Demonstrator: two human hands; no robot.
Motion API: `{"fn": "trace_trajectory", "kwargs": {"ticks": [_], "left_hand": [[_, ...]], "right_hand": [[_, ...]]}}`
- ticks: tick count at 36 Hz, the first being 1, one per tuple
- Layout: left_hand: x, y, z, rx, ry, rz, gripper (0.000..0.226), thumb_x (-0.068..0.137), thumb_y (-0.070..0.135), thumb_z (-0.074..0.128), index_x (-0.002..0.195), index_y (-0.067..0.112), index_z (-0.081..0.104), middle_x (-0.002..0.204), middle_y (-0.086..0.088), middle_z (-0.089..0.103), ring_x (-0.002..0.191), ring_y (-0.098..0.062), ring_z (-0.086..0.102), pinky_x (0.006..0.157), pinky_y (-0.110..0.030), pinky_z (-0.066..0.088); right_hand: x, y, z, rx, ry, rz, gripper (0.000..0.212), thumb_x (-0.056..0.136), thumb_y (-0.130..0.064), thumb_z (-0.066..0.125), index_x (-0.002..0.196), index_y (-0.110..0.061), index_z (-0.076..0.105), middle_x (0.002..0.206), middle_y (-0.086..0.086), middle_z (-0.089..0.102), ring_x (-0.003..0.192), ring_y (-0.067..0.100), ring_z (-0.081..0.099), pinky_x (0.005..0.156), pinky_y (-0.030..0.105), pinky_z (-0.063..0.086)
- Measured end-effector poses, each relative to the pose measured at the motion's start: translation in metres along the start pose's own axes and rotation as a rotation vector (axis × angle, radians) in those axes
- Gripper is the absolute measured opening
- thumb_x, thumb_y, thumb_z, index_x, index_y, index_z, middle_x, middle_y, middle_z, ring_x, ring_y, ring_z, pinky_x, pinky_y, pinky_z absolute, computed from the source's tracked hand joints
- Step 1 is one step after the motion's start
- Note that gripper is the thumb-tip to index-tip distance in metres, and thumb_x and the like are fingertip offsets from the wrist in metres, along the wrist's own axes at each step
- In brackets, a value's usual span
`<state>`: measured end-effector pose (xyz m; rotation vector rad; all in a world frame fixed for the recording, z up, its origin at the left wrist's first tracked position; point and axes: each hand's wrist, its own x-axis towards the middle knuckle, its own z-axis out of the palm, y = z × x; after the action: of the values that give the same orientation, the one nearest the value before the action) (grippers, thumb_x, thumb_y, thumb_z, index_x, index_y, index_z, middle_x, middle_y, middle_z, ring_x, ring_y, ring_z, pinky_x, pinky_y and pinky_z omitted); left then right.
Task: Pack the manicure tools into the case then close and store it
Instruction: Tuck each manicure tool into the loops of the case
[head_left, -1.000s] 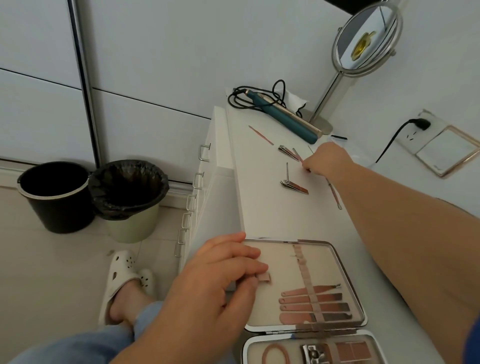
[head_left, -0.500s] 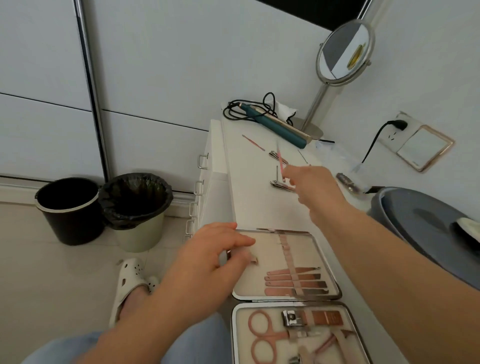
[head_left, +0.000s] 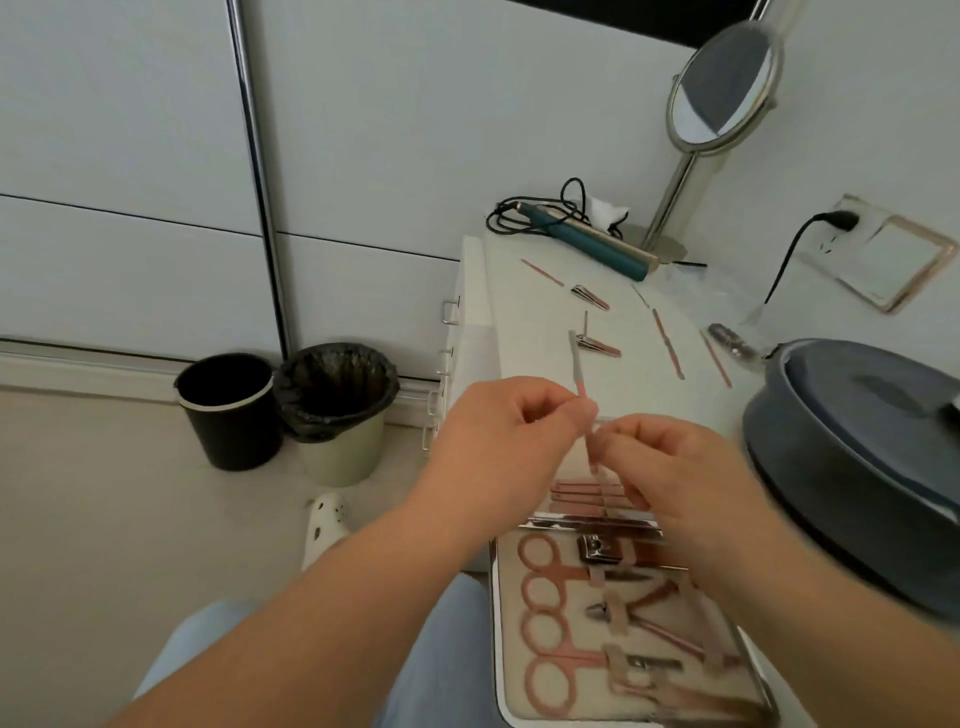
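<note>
The open manicure case (head_left: 503, 649) lies on the white dresser top in front of me, with rose-gold scissors (head_left: 545, 608) and other tools strapped inside. My left hand (head_left: 498, 441) and my right hand (head_left: 670, 462) meet above its far half, both pinching a thin rose-gold tool (head_left: 581, 384) that points up and away. Loose on the dresser further back lie two nail clippers (head_left: 597, 345), (head_left: 589, 296) and several slim stick tools (head_left: 667, 343), (head_left: 542, 272). My hands hide most of the case's far half.
A dark grey round stool (head_left: 852, 457) stands right of the case. A teal hair tool with its cord (head_left: 587, 239) and a round mirror on a stand (head_left: 722, 85) sit at the dresser's back. Two bins (head_left: 228, 405), (head_left: 337, 410) stand on the floor at left.
My right hand picked a thin tool off the dresser and brought it back over the case. My left hand left the case's lid and now also grips the tool.
</note>
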<state>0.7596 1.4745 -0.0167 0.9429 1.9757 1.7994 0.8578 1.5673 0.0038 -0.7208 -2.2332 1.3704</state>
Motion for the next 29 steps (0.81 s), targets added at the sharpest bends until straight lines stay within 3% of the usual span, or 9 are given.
{"fn": "trace_trajectory", "kwargs": {"ticks": [3, 7, 10, 13, 21, 27, 29], "left_hand": [[-0.006, -0.001, 0.003, 0.05, 0.013, 0.024, 0.02, 0.081, 0.03, 0.059, 0.063, 0.024, 0.063, 0.049, 0.015, 0.054, 0.047, 0.001, 0.046, 0.048, -0.012, 0.038], [-0.013, -0.001, 0.004, 0.137, -0.016, 0.041, 0.02, 0.085, 0.028, 0.05, 0.066, 0.026, 0.057, 0.059, 0.017, 0.063, 0.056, 0.0, 0.054, 0.057, -0.017, 0.043], [-0.018, 0.002, 0.002, 0.213, -0.094, 0.081, 0.02, 0.087, 0.028, 0.049, 0.067, 0.029, 0.055, 0.062, 0.018, 0.065, 0.057, 0.002, 0.054, 0.059, -0.017, 0.043], [-0.023, 0.004, 0.001, 0.378, -0.145, 0.173, 0.018, 0.088, 0.03, 0.048, 0.071, 0.032, 0.052, 0.064, 0.01, 0.064, 0.058, 0.002, 0.05, 0.054, -0.015, 0.038], [-0.028, 0.001, 0.003, 0.509, -0.188, 0.215, 0.017, 0.089, 0.035, 0.047, 0.073, 0.037, 0.052, 0.062, 0.008, 0.058, 0.058, -0.005, 0.05, 0.058, -0.024, 0.042], [-0.023, -0.002, 0.005, 0.542, -0.172, 0.227, 0.013, 0.088, 0.036, 0.048, 0.085, 0.036, 0.061, 0.067, 0.017, 0.059, 0.07, 0.002, 0.051, 0.055, -0.012, 0.036], [-0.019, -0.004, 0.006, 0.569, -0.16, 0.227, 0.016, 0.088, 0.034, 0.049, 0.094, 0.035, 0.063, 0.075, 0.023, 0.056, 0.074, 0.006, 0.05, 0.062, -0.009, 0.035]], "right_hand": [[-0.007, 0.004, 0.001, -0.02, -0.034, -0.037, 0.019, 0.077, -0.027, 0.064, 0.064, -0.014, 0.067, 0.048, -0.004, 0.055, 0.045, 0.001, 0.044, 0.046, 0.009, 0.036], [-0.008, 0.005, -0.008, -0.062, -0.057, -0.087, 0.013, 0.074, -0.034, 0.065, 0.073, -0.023, 0.073, 0.074, -0.002, 0.071, 0.069, 0.014, 0.061, 0.069, 0.024, 0.048], [-0.003, 0.003, -0.017, -0.03, -0.024, -0.133, 0.013, 0.078, -0.023, 0.067, 0.09, -0.025, 0.069, 0.07, -0.009, 0.068, 0.063, -0.001, 0.059, 0.06, 0.008, 0.045], [-0.001, 0.001, -0.025, 0.095, -0.027, -0.141, 0.023, 0.078, -0.018, 0.067, 0.1, -0.024, 0.065, 0.067, -0.011, 0.067, 0.061, -0.005, 0.059, 0.056, 0.006, 0.045], [-0.005, 0.012, -0.031, 0.227, -0.023, -0.073, 0.006, 0.073, -0.01, 0.07, 0.075, -0.015, 0.072, 0.062, -0.005, 0.066, 0.053, 0.002, 0.055, 0.047, 0.014, 0.046], [-0.005, 0.026, -0.041, 0.342, -0.012, 0.041, 0.012, 0.073, -0.006, 0.07, 0.069, -0.017, 0.073, 0.066, 0.0, 0.066, 0.056, 0.007, 0.056, 0.048, 0.02, 0.046], [-0.004, 0.031, -0.048, 0.376, 0.035, 0.071, 0.017, 0.073, -0.005, 0.068, 0.066, -0.02, 0.072, 0.064, -0.002, 0.066, 0.054, 0.006, 0.055, 0.048, 0.018, 0.047]]}}
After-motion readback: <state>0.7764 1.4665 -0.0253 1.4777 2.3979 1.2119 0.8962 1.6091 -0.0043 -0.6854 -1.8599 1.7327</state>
